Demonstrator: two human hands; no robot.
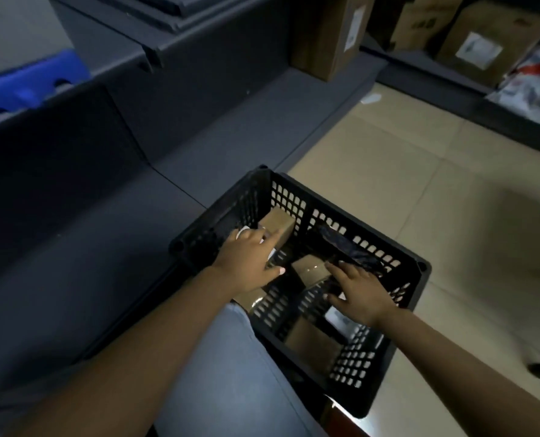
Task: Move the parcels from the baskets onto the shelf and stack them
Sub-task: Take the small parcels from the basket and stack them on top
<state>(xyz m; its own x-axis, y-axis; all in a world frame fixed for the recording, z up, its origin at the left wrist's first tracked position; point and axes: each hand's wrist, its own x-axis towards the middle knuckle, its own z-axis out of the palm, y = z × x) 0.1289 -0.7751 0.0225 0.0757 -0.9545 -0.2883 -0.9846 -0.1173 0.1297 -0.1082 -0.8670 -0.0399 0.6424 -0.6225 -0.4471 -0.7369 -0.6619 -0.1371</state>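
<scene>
Parcels sit loose in the black basket; my left hand grips one brown box, my right hand lies flat, fingers spread, steadying another.

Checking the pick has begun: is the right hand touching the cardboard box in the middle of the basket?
Touching. The head view shows the right hand's fingertips lying on the middle cardboard box in the black basket.
</scene>
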